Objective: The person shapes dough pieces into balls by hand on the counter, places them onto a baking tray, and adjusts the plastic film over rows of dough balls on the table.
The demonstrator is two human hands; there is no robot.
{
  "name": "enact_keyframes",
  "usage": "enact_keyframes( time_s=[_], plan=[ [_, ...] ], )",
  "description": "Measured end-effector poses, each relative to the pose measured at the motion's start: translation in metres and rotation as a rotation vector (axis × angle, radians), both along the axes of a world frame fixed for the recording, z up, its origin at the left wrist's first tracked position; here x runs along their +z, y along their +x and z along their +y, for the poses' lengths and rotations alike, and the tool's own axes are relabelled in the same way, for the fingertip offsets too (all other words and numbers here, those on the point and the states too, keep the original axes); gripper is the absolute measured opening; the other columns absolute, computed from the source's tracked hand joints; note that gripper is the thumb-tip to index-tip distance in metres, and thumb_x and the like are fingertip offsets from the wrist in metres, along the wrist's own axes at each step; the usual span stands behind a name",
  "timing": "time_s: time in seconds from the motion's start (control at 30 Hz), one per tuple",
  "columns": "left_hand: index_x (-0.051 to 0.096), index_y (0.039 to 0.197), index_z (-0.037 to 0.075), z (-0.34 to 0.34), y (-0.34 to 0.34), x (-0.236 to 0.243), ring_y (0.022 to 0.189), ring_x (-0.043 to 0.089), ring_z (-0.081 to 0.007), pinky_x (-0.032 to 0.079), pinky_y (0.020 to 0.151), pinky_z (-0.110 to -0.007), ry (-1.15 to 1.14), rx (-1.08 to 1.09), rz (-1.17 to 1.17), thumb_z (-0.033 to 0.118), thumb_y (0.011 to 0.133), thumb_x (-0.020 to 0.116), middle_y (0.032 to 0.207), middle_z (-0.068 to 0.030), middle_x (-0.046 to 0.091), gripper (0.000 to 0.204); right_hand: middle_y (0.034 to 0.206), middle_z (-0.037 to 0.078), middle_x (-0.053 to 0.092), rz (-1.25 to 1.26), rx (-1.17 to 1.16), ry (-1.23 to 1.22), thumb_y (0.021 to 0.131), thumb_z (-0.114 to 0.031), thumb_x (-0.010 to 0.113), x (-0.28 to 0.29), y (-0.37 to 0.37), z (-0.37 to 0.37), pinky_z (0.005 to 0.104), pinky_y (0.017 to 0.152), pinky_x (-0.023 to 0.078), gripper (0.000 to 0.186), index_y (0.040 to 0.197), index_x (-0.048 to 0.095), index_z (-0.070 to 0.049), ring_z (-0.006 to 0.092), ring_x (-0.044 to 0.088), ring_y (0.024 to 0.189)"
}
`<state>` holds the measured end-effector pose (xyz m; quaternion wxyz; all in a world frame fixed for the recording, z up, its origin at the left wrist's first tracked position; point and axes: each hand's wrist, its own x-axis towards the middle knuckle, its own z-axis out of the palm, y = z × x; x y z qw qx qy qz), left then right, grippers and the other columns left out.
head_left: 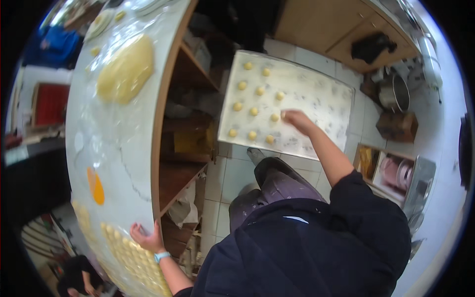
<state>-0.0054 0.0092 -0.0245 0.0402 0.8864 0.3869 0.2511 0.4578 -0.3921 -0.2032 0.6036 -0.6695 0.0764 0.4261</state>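
Note:
Over the middle of a large pale metal tray, my right hand reaches down with its fingers drawn together. A small pale bit shows at the fingertips, too small to name. Right beside them lies a dough ball, one of several set in rows on the tray's left half. My left hand, with a light blue watch at the wrist, is at the near edge of the white table. Its thumb stands apart from the fingers, next to close-packed rows of dough balls; no held thing shows there.
A big slab of dough and an orange scraper lie on the plastic-covered table. Wooden shelves open below it. To the right stand a metal pot, a cardboard box and a wooden cabinet. Another person is at lower left.

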Motion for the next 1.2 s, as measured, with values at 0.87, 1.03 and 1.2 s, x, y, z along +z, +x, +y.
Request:
enact_keyframes(
  time_s=[0.87,1.03,1.2],
  plan=[
    [0.048,0.101,0.0,0.0,0.003,0.008,0.106,0.047,-0.0358,0.042,0.089,-0.047,0.068,0.048,0.135,0.045,0.064,0.079,0.113,-0.0168,0.047,0.066,0.077,0.01,0.059,-0.978,-0.302,-0.435,0.08,-0.01,0.064,-0.032,-0.006,0.043,0.0297,0.062,0.046,0.013,0.089,0.06,-0.003,0.0192,0.056,0.066],
    [0.049,0.096,0.004,-0.008,0.019,0.011,0.102,0.05,-0.0364,0.045,0.085,-0.044,0.054,0.072,0.156,0.031,0.051,0.084,0.108,-0.016,0.051,0.063,0.065,0.005,0.055,-0.756,-0.046,-0.139,0.084,-0.013,0.064,0.019,-0.082,0.114,0.0238,0.054,0.043,0.01,0.086,0.061,-0.004,0.009,0.053,0.057],
    [0.05,0.093,0.005,-0.015,0.019,0.022,0.096,0.052,-0.034,0.046,0.081,-0.042,0.06,0.136,0.074,0.034,0.049,0.085,0.104,-0.0137,0.053,0.063,0.071,-0.005,0.049,-0.905,-0.335,0.199,0.091,-0.013,0.055,0.133,-0.01,0.194,0.0186,0.048,0.03,0.021,0.11,0.054,-0.006,0.0035,0.036,0.053]
  ],
)
